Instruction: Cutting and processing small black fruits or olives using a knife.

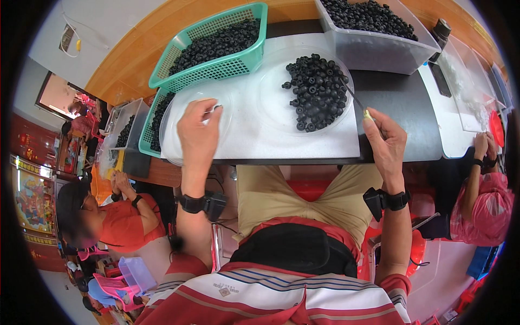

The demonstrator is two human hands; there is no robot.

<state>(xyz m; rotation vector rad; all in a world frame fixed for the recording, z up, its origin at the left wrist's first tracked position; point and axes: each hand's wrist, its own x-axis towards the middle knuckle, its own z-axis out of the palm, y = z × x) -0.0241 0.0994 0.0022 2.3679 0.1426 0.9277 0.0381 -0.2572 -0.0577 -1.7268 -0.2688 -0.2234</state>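
My left hand (199, 130) is closed in a pinch over a clear round plate (174, 127) on the left of the white sheet. A small dark piece (218, 107) shows at its fingertips, too small to make out fully. My right hand (385, 140) grips a thin dark tool (355, 99) with a yellowish part near the fingers. The tool's tip points at the right edge of a heap of small black ring-like parts (317, 95). That heap lies on a second clear round plate (266, 103).
Behind the plates stand a green basket (216, 70) and a clear bin (374, 51), both full of black parts. Another green basket (145, 132) is at the left. A dark bottle (441, 30) stands back right. People sit on both sides, with a co-worker's hands (483, 146) at right.
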